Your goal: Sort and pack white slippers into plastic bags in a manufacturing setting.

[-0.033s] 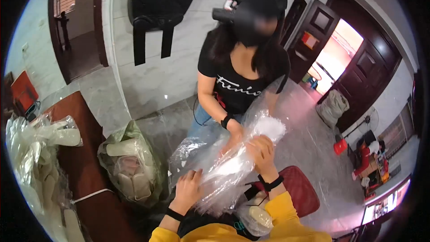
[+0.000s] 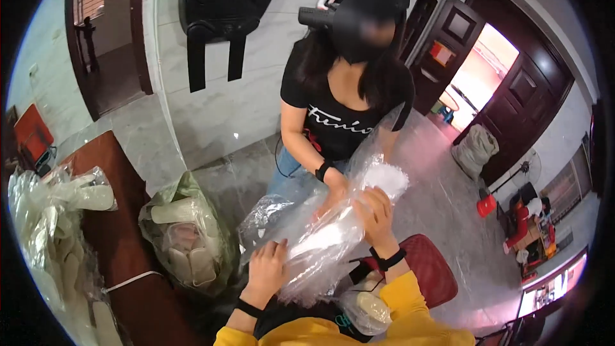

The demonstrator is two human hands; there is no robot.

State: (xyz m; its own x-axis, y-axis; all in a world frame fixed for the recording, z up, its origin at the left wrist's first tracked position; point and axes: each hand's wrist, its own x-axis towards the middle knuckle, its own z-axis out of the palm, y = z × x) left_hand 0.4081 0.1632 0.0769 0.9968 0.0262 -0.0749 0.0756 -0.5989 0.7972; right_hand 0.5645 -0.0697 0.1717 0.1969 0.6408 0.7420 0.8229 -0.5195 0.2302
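Note:
A large clear plastic bag [image 2: 301, 275] is stretched between my hands, with a white bundle [image 2: 327, 237] showing through it. My left hand [image 2: 268, 266] is closed on the bag's near left side, fingers pinching the film. My right hand [image 2: 373, 218] is wrapped round the upper right part, by the bundle's white, ragged end [image 2: 386, 179]. A co-worker in a black top stands opposite. Their hand [image 2: 334, 195] reaches in at the bag from the far side; whether it is inside or behind the film I cannot tell. Their other hand is hidden by plastic.
Left, a brown-covered surface [image 2: 118, 218] bears clear bags of pale sole-shaped pieces [image 2: 57, 237]. Beside it stands a greenish sack [image 2: 221, 218] of similar pieces. A small bag of pale pieces [image 2: 371, 307] lies near my lap, by a red seat [image 2: 429, 272]. Far right stands a grey sack [image 2: 475, 152].

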